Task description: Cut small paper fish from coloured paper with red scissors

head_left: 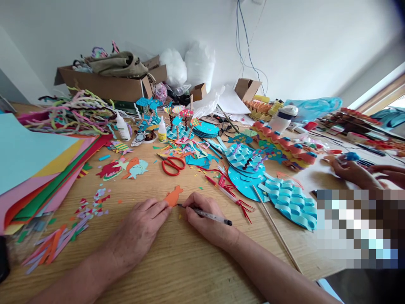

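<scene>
An orange paper fish (173,196) lies on the wooden table (164,261), its tail pointing away from me. My left hand (148,217) pins it at the lower left, fingers pressed together over its edge. In my right hand (205,215) a black-capped pen (212,216) with a clear barrel is gripped, its tip at the fish's right edge. Beyond the fish sit red-handled scissors (173,165). Several cut paper fish (134,167) in red, orange and blue lie to the left of the scissors.
Coloured paper sheets (41,169) are stacked at left, near paper strips (57,245). Glue bottles (122,127) stand farther back. Blue woven paper pieces (289,200) and a wooden stick (278,230) lie at right. Another person's hands (357,172) hold something blue at far right.
</scene>
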### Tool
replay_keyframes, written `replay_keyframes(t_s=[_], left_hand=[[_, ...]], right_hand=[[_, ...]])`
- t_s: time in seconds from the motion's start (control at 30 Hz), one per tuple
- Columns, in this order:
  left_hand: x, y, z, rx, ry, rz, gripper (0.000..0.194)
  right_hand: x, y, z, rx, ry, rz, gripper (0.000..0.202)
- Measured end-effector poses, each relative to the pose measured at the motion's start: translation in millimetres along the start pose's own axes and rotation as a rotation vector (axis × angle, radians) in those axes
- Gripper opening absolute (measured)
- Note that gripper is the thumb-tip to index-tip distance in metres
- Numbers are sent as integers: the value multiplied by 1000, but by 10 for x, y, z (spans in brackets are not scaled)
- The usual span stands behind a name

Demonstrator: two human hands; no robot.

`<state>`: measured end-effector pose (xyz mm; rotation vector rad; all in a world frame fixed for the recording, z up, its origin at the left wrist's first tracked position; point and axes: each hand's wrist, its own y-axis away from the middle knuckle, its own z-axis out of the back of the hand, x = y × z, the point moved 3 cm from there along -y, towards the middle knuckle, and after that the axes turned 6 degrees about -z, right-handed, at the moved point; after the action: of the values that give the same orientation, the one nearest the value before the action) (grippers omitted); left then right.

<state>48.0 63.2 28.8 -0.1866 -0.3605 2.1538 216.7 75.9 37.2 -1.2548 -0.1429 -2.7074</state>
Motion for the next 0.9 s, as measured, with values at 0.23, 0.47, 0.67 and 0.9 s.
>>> replay_keyframes(t_s=[0.23,0.47,0.67,0.9], left_hand=[[-10,-1,-8,-7,-24,13,44],[-20,0,5,-23,-46,-7,40],[-12,12,-22,-8,-35,1,40],[-4,20,-40,7,-44,5,41]], right_hand=[[-9,12,1,6,-5,21,12],[12,16,8,30,-36,13,11],[8,19,5,23,-49,25,11],[-3,15,2,30,-48,24,11]])
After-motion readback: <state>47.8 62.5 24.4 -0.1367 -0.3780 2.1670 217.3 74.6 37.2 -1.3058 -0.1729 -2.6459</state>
